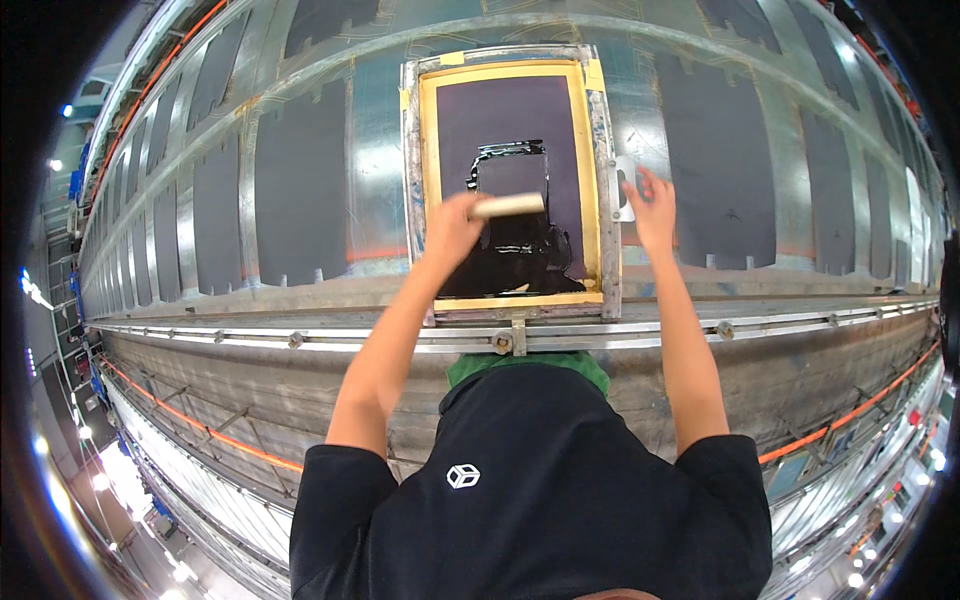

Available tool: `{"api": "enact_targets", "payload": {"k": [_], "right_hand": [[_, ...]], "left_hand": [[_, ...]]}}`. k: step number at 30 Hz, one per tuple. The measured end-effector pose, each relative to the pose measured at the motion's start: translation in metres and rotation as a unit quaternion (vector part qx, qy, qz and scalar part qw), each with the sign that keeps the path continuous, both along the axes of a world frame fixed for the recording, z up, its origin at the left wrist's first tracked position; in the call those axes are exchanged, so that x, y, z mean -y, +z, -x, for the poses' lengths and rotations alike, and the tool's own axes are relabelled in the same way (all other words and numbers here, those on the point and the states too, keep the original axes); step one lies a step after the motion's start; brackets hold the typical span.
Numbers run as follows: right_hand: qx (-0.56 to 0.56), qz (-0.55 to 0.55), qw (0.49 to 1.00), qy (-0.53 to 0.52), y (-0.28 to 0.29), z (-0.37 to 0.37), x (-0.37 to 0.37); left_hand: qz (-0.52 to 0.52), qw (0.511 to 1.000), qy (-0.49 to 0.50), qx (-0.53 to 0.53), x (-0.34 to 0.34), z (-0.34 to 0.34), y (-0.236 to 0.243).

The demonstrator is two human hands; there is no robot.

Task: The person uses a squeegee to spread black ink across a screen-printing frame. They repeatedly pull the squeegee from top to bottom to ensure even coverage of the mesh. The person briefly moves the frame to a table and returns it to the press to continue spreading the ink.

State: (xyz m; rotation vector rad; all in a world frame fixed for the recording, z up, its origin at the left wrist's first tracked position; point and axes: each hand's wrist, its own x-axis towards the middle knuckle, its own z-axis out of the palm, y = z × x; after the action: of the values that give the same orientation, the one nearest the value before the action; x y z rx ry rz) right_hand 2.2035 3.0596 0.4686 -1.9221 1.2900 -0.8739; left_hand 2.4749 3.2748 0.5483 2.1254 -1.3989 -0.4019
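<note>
A pale, straight bar with a wood-like look (508,206) is over the middle of a purple mesh panel (510,105), set crosswise between the left and right edges. The person's left hand (455,232) is closed around the bar's left end; whether the bar touches the mesh cannot be told. Glossy black ink (520,265) pools thickly from the bar to the panel's near edge, reaching toward the near right corner, and thinner wet streaks run beyond the bar toward the far edge. Yellow tape borders the mesh inside a worn, stained metal frame (604,150), with extra tabs of tape at its far corners.

The right hand (654,208) is just outside the frame's right edge, fingers loosely spread and apparently holding nothing, beside a white flat piece with a dark opening (624,190); contact cannot be told.

The frame rests at the near edge of a long, shiny metal surface (380,140). Flat dark grey panels (300,180) lie in rows to its left and right. Along the surface's near edge runs a bolted metal rail (640,342). Outside it, an orange line (210,425) follows the structure, and bright lamps (100,482) dot the room.
</note>
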Motion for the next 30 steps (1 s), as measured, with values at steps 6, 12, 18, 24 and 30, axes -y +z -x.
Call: {"api": "enact_targets", "payload": {"k": [6, 12, 18, 24, 30], "right_hand": [[0.151, -0.237, 0.96, 0.017, -0.005, -0.039, 0.018], [0.177, -0.21, 0.962, 0.008, 0.034, -0.047, 0.011], [0.163, -0.182, 0.97, 0.003, 0.059, -0.103, -0.032], [0.224, -0.178, 0.958, 0.026, 0.045, -0.245, -0.144], [0.204, -0.189, 0.96, 0.022, 0.04, -0.361, -0.241]], "left_hand": [[0.001, 1.0, 0.027, 0.005, 0.031, -0.018, 0.001], [0.097, 0.995, -0.012, 0.017, -0.033, 0.022, -0.012], [0.064, 0.992, -0.059, 0.095, -0.152, 0.015, 0.0], [0.03, 0.992, -0.045, 0.111, -0.261, -0.107, 0.017], [0.001, 0.993, -0.05, 0.104, -0.347, -0.233, 0.034]]}}
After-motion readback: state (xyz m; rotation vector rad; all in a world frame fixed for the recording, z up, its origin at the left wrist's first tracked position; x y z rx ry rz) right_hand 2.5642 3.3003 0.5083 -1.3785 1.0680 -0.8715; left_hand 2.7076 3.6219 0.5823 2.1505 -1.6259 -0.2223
